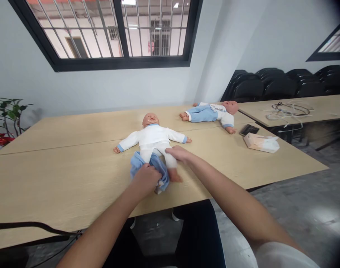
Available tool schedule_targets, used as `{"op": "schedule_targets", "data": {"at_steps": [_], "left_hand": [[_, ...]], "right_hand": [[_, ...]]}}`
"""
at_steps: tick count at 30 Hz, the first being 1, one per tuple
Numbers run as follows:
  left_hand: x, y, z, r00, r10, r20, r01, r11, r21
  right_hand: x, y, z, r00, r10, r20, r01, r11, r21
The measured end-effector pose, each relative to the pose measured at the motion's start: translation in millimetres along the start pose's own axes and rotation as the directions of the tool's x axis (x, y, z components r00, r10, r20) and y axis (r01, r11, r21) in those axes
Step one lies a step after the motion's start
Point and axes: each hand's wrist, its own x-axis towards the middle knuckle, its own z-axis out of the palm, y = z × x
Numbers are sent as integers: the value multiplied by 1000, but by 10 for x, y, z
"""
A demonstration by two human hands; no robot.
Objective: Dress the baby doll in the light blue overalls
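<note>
A baby doll [152, 137] in a white top and white leggings lies on its back on the wooden table [61, 175], head away from me. A bunched pair of light blue trousers [161, 172] sits around its lower legs. My left hand [146, 179] is closed on this blue cloth near the doll's feet. My right hand [179, 153] rests on the doll's upper leg, fingers curled over it. One bare foot [175, 177] shows beside the cloth.
A second doll [211, 112] in blue trousers lies further back on the right. Near it are a black phone [248, 129] and a tissue pack [261, 143]. Cables [289, 109] lie on the adjoining table, with black chairs [278, 85] behind. A plant [5, 119] stands at left.
</note>
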Motion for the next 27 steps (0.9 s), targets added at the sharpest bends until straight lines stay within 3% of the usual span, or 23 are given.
{"op": "schedule_targets", "data": {"at_steps": [5,7,11,16,19,22,27], "left_hand": [[50,42,119,996,77,45,-81,992,101],[39,81,148,996,83,36,-87,986,139],[-89,188,146,997,20,-71,-6,981,192],[-304,238,156,977,-66,-201,85,992,88],[-352,197,179,934,-129,-334,123,992,-38],[-309,122,158,907,-167,-386,121,983,-141],[-127,-54,64,892,-198,-407,138,975,-173]], "right_hand": [[-8,-249,12,987,-48,154,-8,939,345],[6,-297,127,993,-58,100,17,930,367],[57,-225,332,980,-119,-157,144,977,159],[144,-27,338,931,-250,-267,238,968,-76],[188,18,350,871,-340,-356,250,928,-275],[170,-23,379,866,-414,-279,302,880,-367],[59,-135,292,920,-390,39,385,879,-282]]}}
